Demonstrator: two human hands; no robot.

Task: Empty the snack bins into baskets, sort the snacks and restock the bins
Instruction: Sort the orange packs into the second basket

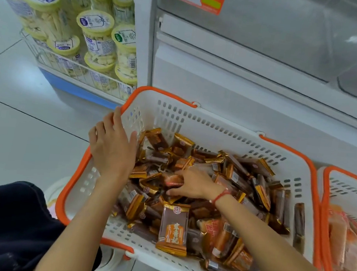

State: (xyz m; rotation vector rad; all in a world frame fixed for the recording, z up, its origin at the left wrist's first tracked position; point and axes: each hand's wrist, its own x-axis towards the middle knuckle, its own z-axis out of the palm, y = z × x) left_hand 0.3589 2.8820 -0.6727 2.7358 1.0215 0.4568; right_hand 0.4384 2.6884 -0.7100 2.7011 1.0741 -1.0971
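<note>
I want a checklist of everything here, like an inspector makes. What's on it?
Surface: pale tiled floor; the basket sits raised in front of the person.
Job's things: white basket with orange rim, full of brown and gold snack packs; second basket at right holds orange packs.
Clutter: nothing seen.
Hands: left hand rests open on the basket's left rim; right hand grips an orange pack in the pile.
Cables: nothing seen.
Surroundings: white shelf unit with price tags; wire rack of yellow-lidded jars at left.
</note>
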